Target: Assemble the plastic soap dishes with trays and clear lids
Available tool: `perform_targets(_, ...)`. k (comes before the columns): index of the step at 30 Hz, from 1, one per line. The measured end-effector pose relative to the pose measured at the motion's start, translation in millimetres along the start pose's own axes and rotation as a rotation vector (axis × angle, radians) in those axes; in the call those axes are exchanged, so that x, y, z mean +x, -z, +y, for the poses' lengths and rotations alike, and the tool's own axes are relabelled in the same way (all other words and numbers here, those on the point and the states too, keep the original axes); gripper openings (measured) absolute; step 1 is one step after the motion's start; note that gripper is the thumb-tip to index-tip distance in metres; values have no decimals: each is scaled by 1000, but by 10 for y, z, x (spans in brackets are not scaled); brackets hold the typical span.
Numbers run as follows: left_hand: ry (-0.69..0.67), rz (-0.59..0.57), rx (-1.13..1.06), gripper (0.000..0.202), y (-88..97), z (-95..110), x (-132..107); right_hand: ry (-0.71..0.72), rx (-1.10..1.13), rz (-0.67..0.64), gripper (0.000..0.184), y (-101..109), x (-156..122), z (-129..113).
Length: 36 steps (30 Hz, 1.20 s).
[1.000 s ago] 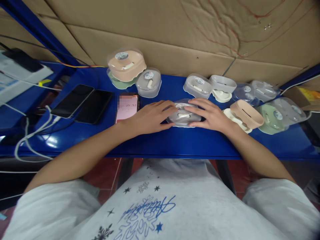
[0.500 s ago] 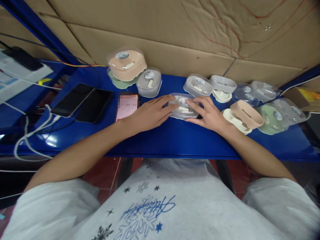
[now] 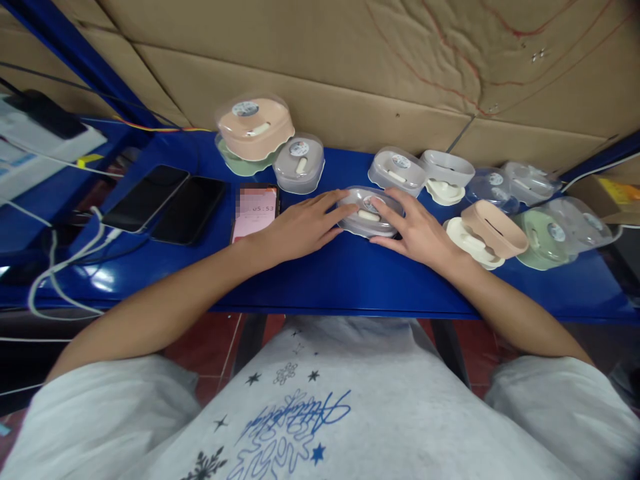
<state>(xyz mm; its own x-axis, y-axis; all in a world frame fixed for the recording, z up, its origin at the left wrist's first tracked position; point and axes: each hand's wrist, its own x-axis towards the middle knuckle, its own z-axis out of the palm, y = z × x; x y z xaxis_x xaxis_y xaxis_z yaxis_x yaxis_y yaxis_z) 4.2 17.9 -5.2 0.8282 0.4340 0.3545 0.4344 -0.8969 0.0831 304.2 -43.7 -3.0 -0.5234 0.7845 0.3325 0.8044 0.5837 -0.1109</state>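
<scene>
A small oval grey plastic box point(image 3: 369, 215) under a clear cover sits on the blue desk in front of me. It carries a round sticker on top and a short cream-coloured bar at its front. My left hand point(image 3: 313, 223) grips its left side, fingertips along the edge. From the right, my right hand point(image 3: 413, 227) holds it too, with the index finger over the cover near the sticker and the thumb low at the front edge. Just behind it stands a similar grey covered box point(image 3: 397, 171).
At right are an open grey box point(image 3: 447, 168), an open peach box point(image 3: 495, 229) and a green covered box point(image 3: 545, 240). A peach covered box point(image 3: 257, 130) rests on a green one at back left. A lit phone point(image 3: 256, 212) and two dark phones lie left, by white cables.
My right index finger has shifted slightly across the cover. Both hands stay on the grey box. The timer on the lit phone has gone from 05:52 to 05:53.
</scene>
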Motion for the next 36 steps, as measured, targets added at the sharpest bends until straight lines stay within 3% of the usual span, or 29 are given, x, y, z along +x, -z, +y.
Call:
perform_targets(8, 28, -15, -4, 53, 27, -6, 13, -78, -22, 88, 83, -95, 17, -51)
perform_targets(20, 28, -8, -18, 55, 80, 21, 23, -157, 11, 101, 87, -204, -15, -36)
perform_targets(27, 36, -4, -4, 56, 55, -24, 9, -62, 113, 55, 84, -237, -11, 62)
perform_targets(32, 17, 8, 50, 51, 82, -30, 20, -9, 59, 28, 83, -148, 44, 75)
perform_targets(36, 123, 26, 92, 47, 123, -8, 26, -105, -72, 1, 79, 75, 38, 11)
